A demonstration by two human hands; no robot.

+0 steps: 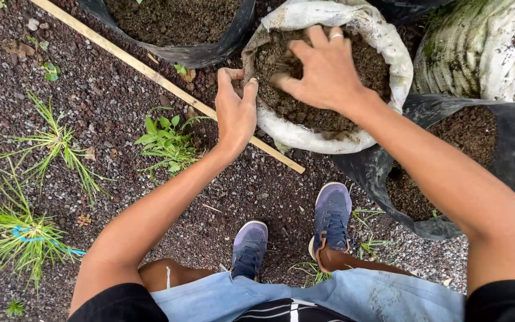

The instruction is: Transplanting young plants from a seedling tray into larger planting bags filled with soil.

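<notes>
Hiding its own fingertips, your right hand (pixel 323 71) spreads palm-down over the soil (pixel 305 110) in the white sack (pixel 382 42); you cannot tell whether it holds any. Your left hand (pixel 235 107) pinches the sack's rolled rim (thumb outside). A wooden stick (pixel 150 71) runs under the sack, black grow bags (pixel 508 131) crowd beside it, weeds (pixel 168 140) nearby. The sack looks grimy and sits on gravel ahead of your shoes (pixel 329 217).

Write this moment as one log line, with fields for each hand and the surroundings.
left hand: grips rim of white sack | right hand: spread on soil inside | nearby: wooden stick, black grow bags, gravel
</notes>
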